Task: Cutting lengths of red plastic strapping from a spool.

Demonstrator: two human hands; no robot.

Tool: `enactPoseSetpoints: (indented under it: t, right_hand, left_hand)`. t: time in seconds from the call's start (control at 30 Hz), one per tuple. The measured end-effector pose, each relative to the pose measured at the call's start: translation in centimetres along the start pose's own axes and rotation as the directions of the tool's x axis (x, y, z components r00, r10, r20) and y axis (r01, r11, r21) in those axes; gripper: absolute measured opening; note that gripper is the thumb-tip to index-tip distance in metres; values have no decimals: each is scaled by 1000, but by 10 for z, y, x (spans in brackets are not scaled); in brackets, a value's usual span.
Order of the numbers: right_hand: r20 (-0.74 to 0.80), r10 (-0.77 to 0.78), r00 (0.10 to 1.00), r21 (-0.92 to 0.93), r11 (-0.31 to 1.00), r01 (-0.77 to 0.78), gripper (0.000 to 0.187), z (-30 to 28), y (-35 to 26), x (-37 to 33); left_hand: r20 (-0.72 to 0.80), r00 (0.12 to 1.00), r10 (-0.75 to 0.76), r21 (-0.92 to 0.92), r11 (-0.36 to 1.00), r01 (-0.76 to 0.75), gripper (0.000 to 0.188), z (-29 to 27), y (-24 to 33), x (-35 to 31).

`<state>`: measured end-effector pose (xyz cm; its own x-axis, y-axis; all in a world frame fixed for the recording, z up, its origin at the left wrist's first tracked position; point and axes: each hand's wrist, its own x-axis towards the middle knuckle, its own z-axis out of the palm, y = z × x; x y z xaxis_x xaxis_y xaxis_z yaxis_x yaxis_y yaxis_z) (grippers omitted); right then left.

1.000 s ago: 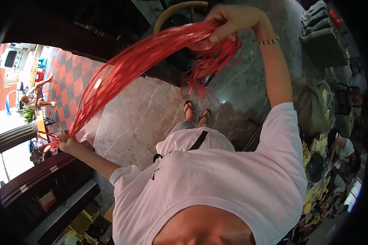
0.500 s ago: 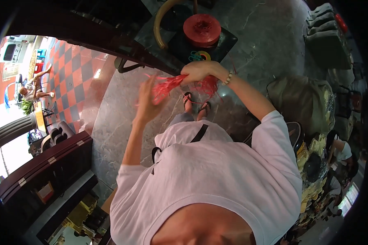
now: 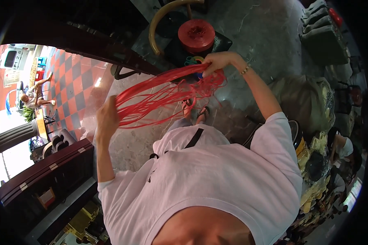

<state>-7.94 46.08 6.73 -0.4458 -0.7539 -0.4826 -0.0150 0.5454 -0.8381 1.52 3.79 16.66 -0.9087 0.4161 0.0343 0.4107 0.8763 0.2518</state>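
Observation:
A long bundle of red plastic strands stretches across in front of my body. My left hand is closed around its left end. The right end is gripped by my right hand, which wears a beaded bracelet; loose tangled ends hang below that hand. A small blue bit shows by the right fingers, too small to name. Just beyond the right hand, a big roll of red plastic twine rests on a black seat. Teal-handled scissors and a yellow roll of tape lie beside it, partly behind the strands.
A curved wooden armrest rises left of the twine roll. Dark wooden door panels stand on the left, with a red-and-grey tiled area and a seated person outside. Covered goods and stacked grey-green chairs are on the right.
My left hand has moved left and down, away from the right hand, and now grips the strands. The bundle, bunched before, is drawn out long between both hands. My right hand has shifted slightly right.

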Motion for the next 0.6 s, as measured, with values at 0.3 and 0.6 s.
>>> enactPoseSetpoints:
  t: [0.3,0.6]
  right_hand:
    - [-428,-132,894,-416,907,-65,33,9,-41,25]
    - [-356,-220,908,-648,758,-70,28,80,-110,69]
  left_hand:
    - [195,910,-366,163,927,338,63,35,-78,-38]
    - [270,952,142,-278,959,-64,50,99,57,57]
